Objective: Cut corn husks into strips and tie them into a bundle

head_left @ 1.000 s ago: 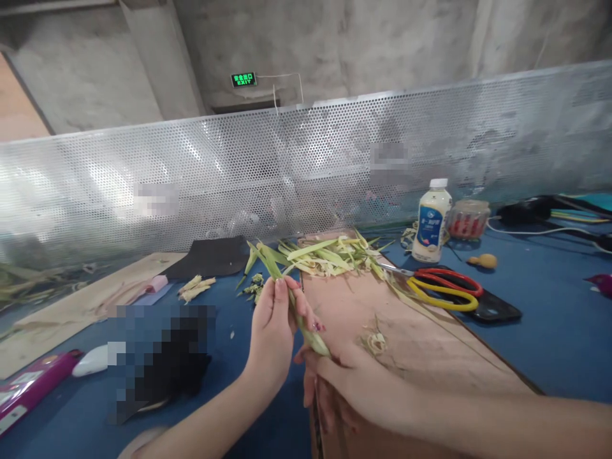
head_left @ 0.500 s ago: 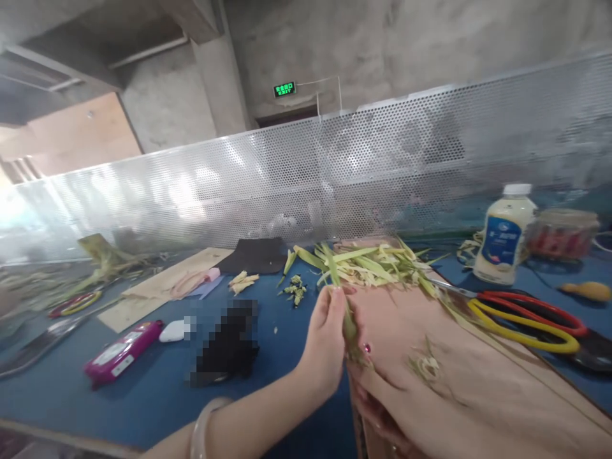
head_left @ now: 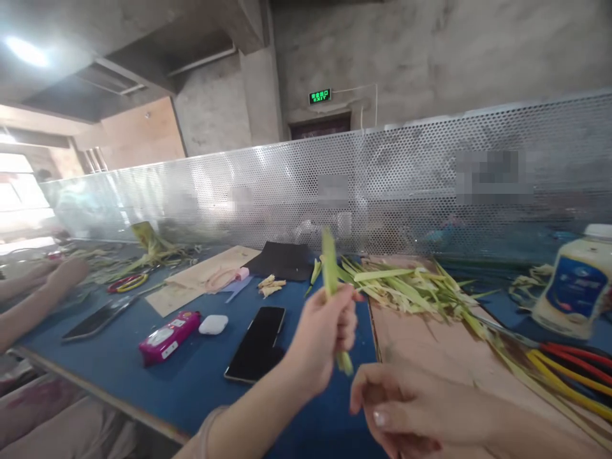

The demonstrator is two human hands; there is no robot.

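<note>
My left hand (head_left: 327, 331) is wrapped round an upright green leaf strip (head_left: 329, 261), whose lower end (head_left: 344, 363) sticks out below the fist. To its right and lower down, my right hand (head_left: 406, 405) hovers over the near edge of a brown board (head_left: 430, 344). Its fingers are loosely curled and apart, with nothing visible between them. Behind both hands a heap of green and pale leaf strips (head_left: 406, 284) lies on the board's far part. Scissors with red and yellow handles (head_left: 564, 376) rest at the board's right side.
Left of my hands on the blue table (head_left: 205, 395) are a black phone (head_left: 255, 344), a white case (head_left: 213, 324) and a magenta device (head_left: 169, 338). A bottle (head_left: 574, 280) stands at right. Another person's arms (head_left: 43, 284) reach in at far left. A perforated metal screen (head_left: 268, 191) runs behind.
My hands have parted: the right has let go of the leaf bundle and drawn back, while the left keeps hold of a strip. The view has swung left, showing another person's arms.
</note>
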